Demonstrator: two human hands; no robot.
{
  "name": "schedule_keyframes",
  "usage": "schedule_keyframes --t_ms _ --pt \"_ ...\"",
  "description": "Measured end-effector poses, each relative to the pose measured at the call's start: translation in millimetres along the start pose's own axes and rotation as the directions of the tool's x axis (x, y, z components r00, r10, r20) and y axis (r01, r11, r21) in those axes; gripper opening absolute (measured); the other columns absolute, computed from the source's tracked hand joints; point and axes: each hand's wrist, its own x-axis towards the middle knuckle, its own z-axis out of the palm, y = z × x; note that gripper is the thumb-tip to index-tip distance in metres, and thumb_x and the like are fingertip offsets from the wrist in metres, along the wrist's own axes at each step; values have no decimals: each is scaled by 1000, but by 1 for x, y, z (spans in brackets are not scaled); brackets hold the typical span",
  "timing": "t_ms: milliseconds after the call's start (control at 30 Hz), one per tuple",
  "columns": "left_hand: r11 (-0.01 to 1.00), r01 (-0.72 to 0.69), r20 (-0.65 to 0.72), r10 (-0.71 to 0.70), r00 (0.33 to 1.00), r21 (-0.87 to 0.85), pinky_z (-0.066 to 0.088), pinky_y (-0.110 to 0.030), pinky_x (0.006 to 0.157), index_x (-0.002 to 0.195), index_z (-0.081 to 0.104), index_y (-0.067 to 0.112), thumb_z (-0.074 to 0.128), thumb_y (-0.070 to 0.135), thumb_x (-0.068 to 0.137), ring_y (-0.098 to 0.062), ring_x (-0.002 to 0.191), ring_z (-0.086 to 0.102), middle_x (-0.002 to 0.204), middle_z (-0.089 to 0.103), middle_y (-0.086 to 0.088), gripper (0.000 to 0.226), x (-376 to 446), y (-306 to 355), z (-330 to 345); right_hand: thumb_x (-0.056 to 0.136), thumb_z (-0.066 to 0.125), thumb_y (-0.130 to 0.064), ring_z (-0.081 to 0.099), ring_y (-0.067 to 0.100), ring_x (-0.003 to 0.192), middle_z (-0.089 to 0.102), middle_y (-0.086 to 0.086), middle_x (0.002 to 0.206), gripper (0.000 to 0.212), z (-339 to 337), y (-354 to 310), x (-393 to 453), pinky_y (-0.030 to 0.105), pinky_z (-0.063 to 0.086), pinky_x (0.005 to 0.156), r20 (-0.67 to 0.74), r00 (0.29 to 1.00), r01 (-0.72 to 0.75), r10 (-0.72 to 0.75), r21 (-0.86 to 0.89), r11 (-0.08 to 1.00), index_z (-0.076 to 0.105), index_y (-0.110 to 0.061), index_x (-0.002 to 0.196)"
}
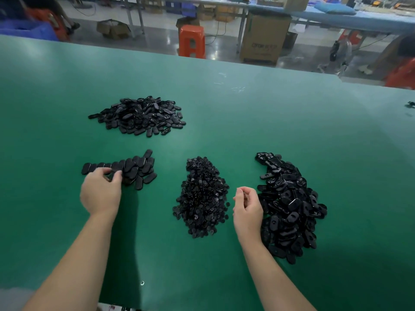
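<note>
Green table point(224, 113) carries four black heaps. Nearest the front edge, the right hand point(247, 208) curls between the small discs point(202, 198) and the slotted shells point(292, 209); whether it holds anything cannot be told. Toward the left edge, the left hand point(101, 191) pinches at the flat ovals point(137, 170). Farther back lies another pile point(139, 116).

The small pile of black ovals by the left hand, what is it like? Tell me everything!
The small pile is made of many flat, matte black oval pieces, plastic or rubber by the look. They overlap loosely, and a row of them trails off to the left. It lies on the green table. The left hand pinches at pieces on its near left edge.
</note>
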Motion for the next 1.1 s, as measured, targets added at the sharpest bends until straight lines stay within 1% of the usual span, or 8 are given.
schedule_keyframes --t_ms 200,367,533,667,733,833,967,1100 --pt "996 61 -79 -66 995 -58 51 -43 77 110 72 13 66 33 92 -37 91 64 100 71 -13 27 22 -13 -3 102 52 -37 59 14 67 66 -4 82 13 1 -1 -1 36 52 62 6 1000 10 -10 -8 1000 58 -31 92" --pt "997 71 -37 -71 997 -12 52 -51 88 116 71 11 68 34 92 -38 91 64 94 70 -14 34 20 -15 -1 102 52 -37 55 3 61 66 -6 80 14 1 -1 -1 24 46 58 6 1000 26 -25 -36 999 58 -32 90" --pt "989 -122 4 123 992 -88 51 -42 80 116 70 12 59 26 98 -32 92 62 100 69 -11 25 -2 2 4 102 52 -35 56 1 61 65 -5 77 16 1 -2 0 16 45 55 10 999 42 -42 -62 997 58 -30 88" --pt "937 -313 121 332 935 -152 56 -35 72 116 71 13 56 20 100 -21 83 66 102 73 -3 23 -38 33 20 103 53 -30 55 1 61 64 -5 76 16 1 -2 -1 16 44 54 13 999 47 -46 -89 995 57 -31 88" --pt "927 -336 216 367 905 -167 57 -34 69 117 71 14 55 21 101 -17 79 65 102 73 0 24 -55 46 32 103 54 -27 52 2 57 63 -5 73 16 0 -2 -1 16 42 52 18 999 44 -43 -86 995 58 -31 88" --pt "923 -347 291 382 877 -165 56 -36 74 114 71 16 54 25 101 -16 83 64 100 70 2 24 -78 57 46 102 54 -24 48 2 52 63 -4 73 17 0 -4 -1 17 38 49 32 999 36 -34 -90 995 58 -33 89" --pt "915 -384 301 402 865 -121 52 -39 82 106 74 18 54 27 100 -17 78 61 90 67 5 23 -93 58 55 102 53 -19 45 4 50 62 -3 71 20 0 -4 -3 17 35 47 49 998 41 -36 -98 994 57 -33 88" --pt "916 -377 308 402 862 -140 52 -39 81 105 74 20 54 27 99 -13 77 58 88 64 9 22 -91 55 55 100 54 -18 51 8 58 64 -6 76 19 1 -10 2 24 41 55 77 997 -7 20 -168 986 57 -33 88"
